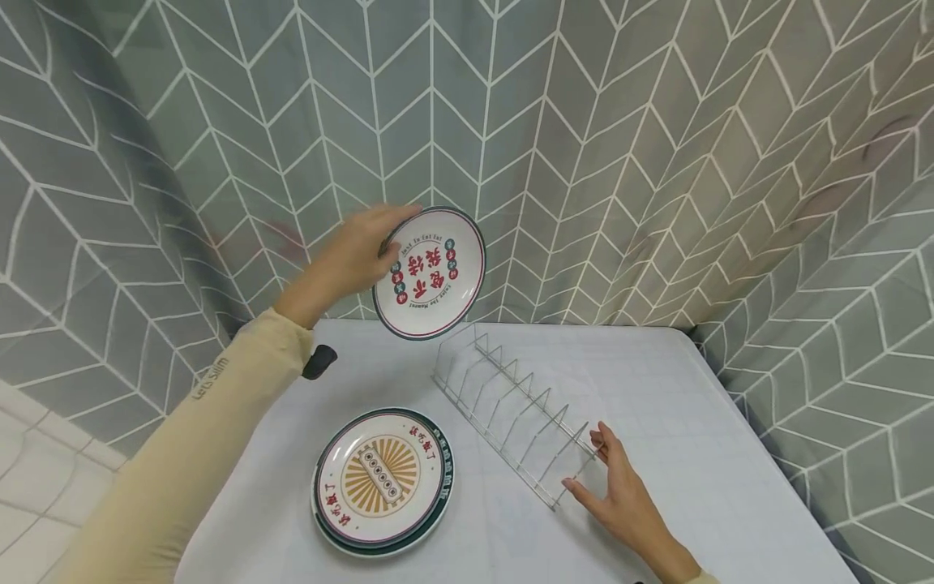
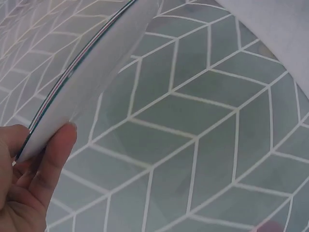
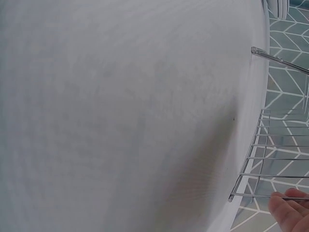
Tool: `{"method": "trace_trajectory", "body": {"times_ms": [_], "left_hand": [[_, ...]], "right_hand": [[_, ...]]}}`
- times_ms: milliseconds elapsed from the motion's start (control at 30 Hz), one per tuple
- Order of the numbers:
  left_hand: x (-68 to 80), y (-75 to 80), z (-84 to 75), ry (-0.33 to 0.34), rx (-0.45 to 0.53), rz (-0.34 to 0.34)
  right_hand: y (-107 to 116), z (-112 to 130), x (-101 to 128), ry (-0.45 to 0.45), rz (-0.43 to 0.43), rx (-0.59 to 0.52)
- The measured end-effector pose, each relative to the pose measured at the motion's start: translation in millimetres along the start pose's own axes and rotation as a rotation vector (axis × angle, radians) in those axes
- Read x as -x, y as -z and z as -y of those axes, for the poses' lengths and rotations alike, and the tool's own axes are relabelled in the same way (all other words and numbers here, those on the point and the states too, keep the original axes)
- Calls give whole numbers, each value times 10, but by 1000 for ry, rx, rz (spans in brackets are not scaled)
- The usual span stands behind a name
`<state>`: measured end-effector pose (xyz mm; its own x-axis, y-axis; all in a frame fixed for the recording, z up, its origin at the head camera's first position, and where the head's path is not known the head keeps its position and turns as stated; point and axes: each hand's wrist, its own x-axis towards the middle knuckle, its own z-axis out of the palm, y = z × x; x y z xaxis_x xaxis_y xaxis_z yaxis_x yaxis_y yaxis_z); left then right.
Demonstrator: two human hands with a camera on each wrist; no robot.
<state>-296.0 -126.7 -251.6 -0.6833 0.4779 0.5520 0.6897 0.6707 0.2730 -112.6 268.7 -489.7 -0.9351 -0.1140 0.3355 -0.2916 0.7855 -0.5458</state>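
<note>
My left hand (image 1: 357, 251) pinches a white plate (image 1: 438, 276) by its rim, thumb on the printed face. This plate has red lettering and a dark green edge, and is held up tilted over the far end of a wire plate rack (image 1: 494, 443). In the left wrist view the plate (image 2: 82, 72) shows nearly edge-on, with fingertips against its back. My right hand (image 1: 627, 499) grips the near end of the rack, thumb and fingers at its two sides. The right wrist view shows fingertips (image 3: 285, 208) at the end wire; the thumb is out of that view.
A stack of plates (image 1: 383, 519) with green rims lies on the white-covered table (image 1: 657, 389), left of the rack. The rack slants across the table, its slots holding no plates. A small black object (image 1: 319, 362) shows beside my left sleeve. Patterned curtains (image 1: 452, 97) enclose the table.
</note>
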Motion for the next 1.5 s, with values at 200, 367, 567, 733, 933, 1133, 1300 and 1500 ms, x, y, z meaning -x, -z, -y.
{"method": "trace_trajectory", "body": {"times_ms": [200, 367, 567, 733, 933, 1133, 1300, 1500], "left_hand": [[-33, -263, 16, -51, -23, 5], [-24, -458, 13, -24, -60, 56], [-18, -623, -3, -6, -108, 112], [-3, -742, -11, -14, -102, 133], [8, -890, -27, -11, -90, 162], [-20, -1058, -74, 3, -102, 213], [27, -1200, -68, -10, -126, 249], [83, -1248, -44, -16, -109, 228]], "right_hand": [[-12, 24, -5, 9, -3, 9], [6, 34, -12, 11, -4, 12], [21, 38, -15, 15, -8, 12], [24, 39, -8, 19, -11, 15], [17, 30, -2, 13, -8, 14], [5, 16, 6, 7, -16, 16], [-13, 4, 9, 0, -11, 1], [-22, 0, -1, 42, -31, 8]]}}
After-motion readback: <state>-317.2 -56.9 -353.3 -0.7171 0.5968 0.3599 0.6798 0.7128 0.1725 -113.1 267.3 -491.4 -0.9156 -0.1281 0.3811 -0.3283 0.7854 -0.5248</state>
